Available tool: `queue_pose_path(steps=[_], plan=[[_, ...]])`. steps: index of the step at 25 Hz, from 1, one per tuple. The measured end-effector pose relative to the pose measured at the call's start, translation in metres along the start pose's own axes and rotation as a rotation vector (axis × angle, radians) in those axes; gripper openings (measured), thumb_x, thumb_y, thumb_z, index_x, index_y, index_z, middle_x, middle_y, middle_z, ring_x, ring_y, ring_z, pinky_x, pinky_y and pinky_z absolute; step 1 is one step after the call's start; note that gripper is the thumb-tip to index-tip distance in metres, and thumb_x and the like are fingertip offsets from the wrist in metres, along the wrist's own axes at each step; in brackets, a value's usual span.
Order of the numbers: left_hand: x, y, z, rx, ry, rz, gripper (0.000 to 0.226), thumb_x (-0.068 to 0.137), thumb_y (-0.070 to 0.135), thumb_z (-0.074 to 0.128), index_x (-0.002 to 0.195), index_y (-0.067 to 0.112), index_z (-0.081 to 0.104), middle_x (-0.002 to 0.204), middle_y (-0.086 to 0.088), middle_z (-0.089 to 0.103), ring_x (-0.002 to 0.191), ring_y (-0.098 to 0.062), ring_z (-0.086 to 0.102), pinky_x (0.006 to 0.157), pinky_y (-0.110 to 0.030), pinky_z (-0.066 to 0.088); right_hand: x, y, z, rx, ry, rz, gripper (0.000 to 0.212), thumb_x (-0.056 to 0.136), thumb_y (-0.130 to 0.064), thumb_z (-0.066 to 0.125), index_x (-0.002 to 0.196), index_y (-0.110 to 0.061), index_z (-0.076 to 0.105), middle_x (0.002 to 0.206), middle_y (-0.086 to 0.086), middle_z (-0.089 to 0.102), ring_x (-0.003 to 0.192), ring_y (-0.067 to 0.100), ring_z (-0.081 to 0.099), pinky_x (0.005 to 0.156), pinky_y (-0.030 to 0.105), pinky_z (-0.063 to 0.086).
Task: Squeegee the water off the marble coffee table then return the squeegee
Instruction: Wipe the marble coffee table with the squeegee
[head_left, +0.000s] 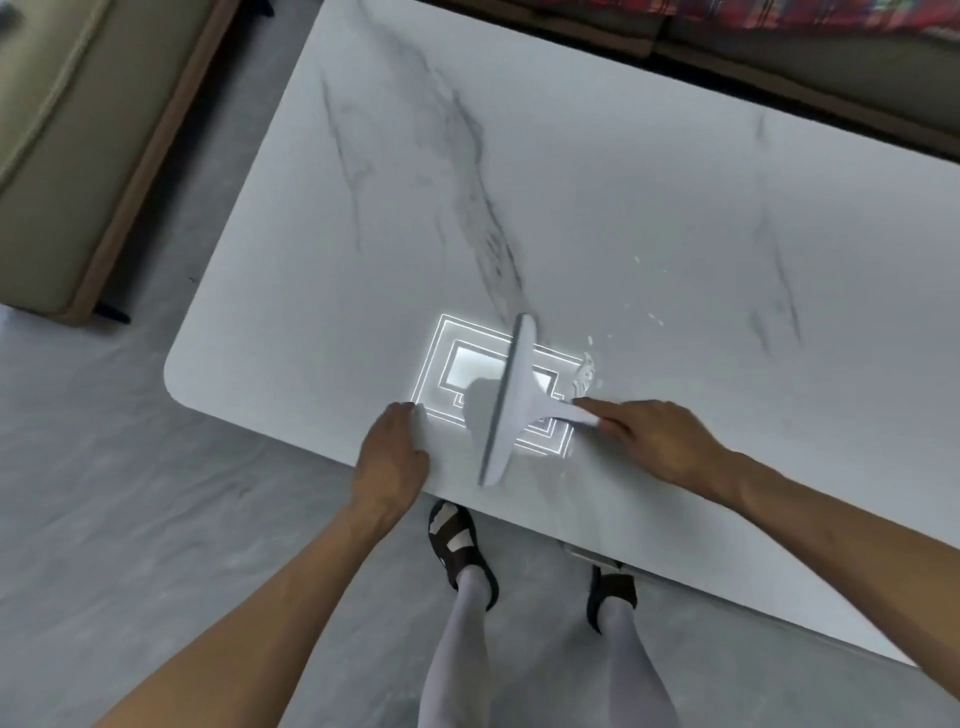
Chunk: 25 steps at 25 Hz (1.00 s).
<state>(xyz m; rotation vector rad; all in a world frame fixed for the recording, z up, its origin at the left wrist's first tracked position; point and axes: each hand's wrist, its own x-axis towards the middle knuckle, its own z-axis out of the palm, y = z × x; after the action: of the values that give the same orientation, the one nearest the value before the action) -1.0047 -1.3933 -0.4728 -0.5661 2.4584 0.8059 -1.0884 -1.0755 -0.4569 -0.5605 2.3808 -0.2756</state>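
table: white marble table, smooth and pretty glossy, grey veins running across it, rounded corners
squeegee: pale T-shaped plastic squeegee with a long thin blade with a darker strip along its left edge, and a short flat handle; it sits on the table near the front edge, blade running front to back
right hand: the right hand grips the handle from the right, fingers wrapped on it with the index finger laid out along the top toward the blade
left hand: the left hand rests on the table's front edge, just left of the blade and not touching it, fingers loosely bent, holding nothing
water: small blobs and drops of water just behind the handle, right of the blade
reflection: bright nested-rectangle light reflection under the blade
floor: grey, matte, faintly streaked floor
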Motion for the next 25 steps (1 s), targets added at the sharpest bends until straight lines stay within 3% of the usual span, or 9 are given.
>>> queue_pose_path(steps=[4,7,9,12,15,18,20,22,25], plan=[[-0.016,0.058,0.054,0.119,-0.154,0.109,0.070,0.083,0.000,0.048,0.149,0.007,0.024,0.154,-0.011,0.028,0.143,-0.028,0.027,0.117,-0.034,0.025,-0.068,0.096,-0.015,0.013,0.044,0.198,0.039,0.101,-0.049,0.026,0.137,-0.065,0.029,0.135,-0.019,0.057,0.115,0.021,0.060,0.080,0.030,0.045],[-0.025,0.079,0.076,0.024,-0.111,0.075,0.058,0.081,-0.001,0.045,0.138,0.008,0.037,0.128,-0.007,0.049,0.121,-0.028,0.048,0.098,-0.035,0.041,-0.092,0.129,-0.022,-0.021,0.081,0.222,0.041,0.098,-0.053,0.022,0.137,-0.064,0.030,0.131,-0.019,0.061,0.112,0.021,0.061,0.078,0.031,0.043],[-0.029,0.088,0.078,-0.108,-0.011,-0.045,0.054,0.083,0.001,0.044,0.135,0.013,0.041,0.118,-0.003,0.055,0.109,-0.027,0.055,0.086,-0.032,0.044,-0.092,0.125,-0.026,0.008,0.126,0.157,0.040,0.099,-0.052,0.024,0.137,-0.063,0.029,0.130,-0.020,0.060,0.113,0.020,0.061,0.076,0.029,0.040],[-0.038,0.086,0.071,-0.260,0.107,-0.208,0.049,0.087,0.003,0.045,0.135,0.015,0.044,0.123,-0.005,0.060,0.111,-0.028,0.058,0.081,-0.028,0.043,-0.068,0.077,-0.011,0.046,0.084,-0.057,0.041,0.100,-0.050,0.027,0.140,-0.059,0.026,0.129,-0.013,0.063,0.113,0.022,0.061,0.081,0.032,0.043],[-0.052,0.070,0.067,-0.252,0.177,-0.267,0.048,0.088,0.005,0.047,0.135,0.012,0.045,0.127,-0.010,0.060,0.112,-0.027,0.058,0.084,-0.027,0.042,-0.045,0.008,0.029,0.061,-0.048,-0.285,0.041,0.102,-0.042,0.030,0.142,-0.052,0.030,0.106,0.001,0.067,0.096,0.028,0.064,0.080,0.036,0.049],[-0.060,0.061,0.079,-0.184,0.134,-0.317,0.053,0.088,0.008,0.048,0.140,0.013,0.040,0.136,-0.010,0.055,0.118,-0.029,0.056,0.084,-0.026,0.040,-0.045,-0.015,0.058,0.016,-0.148,-0.373,0.044,0.103,-0.031,0.035,0.143,-0.047,0.035,0.086,0.001,0.056,0.081,0.029,0.062,0.068,0.036,0.048],[-0.065,0.063,0.091,-0.108,0.069,-0.283,0.061,0.086,0.007,0.051,0.144,0.014,0.035,0.142,-0.009,0.051,0.127,-0.030,0.051,0.090,-0.030,0.041,-0.054,0.009,0.063,0.032,-0.174,-0.314,0.044,0.103,-0.031,0.034,0.142,-0.052,0.033,0.084,-0.003,0.051,0.083,0.028,0.061,0.068,0.035,0.046],[-0.068,0.071,0.103,-0.053,-0.007,-0.190,0.066,0.084,0.006,0.053,0.146,0.013,0.031,0.147,-0.008,0.046,0.132,-0.029,0.046,0.100,-0.032,0.040,-0.068,0.052,0.057,0.023,-0.174,-0.232,0.043,0.102,-0.037,0.032,0.139,-0.059,0.028,0.095,-0.005,0.057,0.094,0.025,0.060,0.078,0.038,0.048],[-0.066,0.091,0.120,-0.024,-0.101,-0.103,0.062,0.083,0.005,0.053,0.142,0.013,0.033,0.139,-0.010,0.048,0.122,-0.031,0.050,0.088,-0.033,0.041,-0.100,0.125,0.029,0.002,-0.127,-0.155,0.043,0.101,-0.042,0.033,0.137,-0.064,0.025,0.104,-0.010,0.063,0.103,0.017,0.060,0.084,0.034,0.047]])
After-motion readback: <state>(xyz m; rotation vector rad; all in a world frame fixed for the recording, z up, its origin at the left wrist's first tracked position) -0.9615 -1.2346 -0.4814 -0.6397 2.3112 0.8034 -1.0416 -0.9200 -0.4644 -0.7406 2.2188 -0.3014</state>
